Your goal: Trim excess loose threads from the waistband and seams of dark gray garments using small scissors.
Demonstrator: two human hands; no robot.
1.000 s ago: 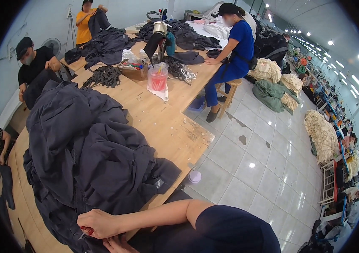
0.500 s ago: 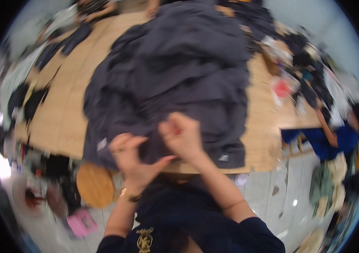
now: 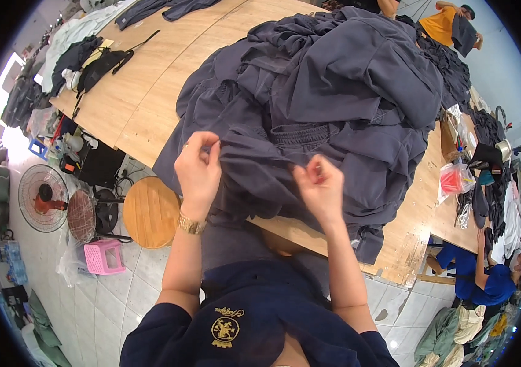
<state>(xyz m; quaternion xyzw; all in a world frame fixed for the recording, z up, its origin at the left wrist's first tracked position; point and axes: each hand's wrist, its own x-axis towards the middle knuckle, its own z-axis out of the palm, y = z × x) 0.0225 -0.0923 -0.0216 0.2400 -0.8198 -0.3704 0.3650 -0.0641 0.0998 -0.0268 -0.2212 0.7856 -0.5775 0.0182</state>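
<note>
At the counter (image 3: 132, 104) edge, our left hand (image 3: 198, 172) and right hand (image 3: 320, 189) pinch the dark garment (image 3: 333, 92). Its waistband (image 3: 300, 133) runs crosswise between our closed fingers.

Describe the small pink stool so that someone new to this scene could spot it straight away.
Start at the long wooden table and drop off its near-left edge to the tiled floor. There a round wooden stool stands, and just below and left of it sits the small pink stool. It is the only bright pink, squarish, slotted plastic thing there, unlike the round fan beyond it.
</note>
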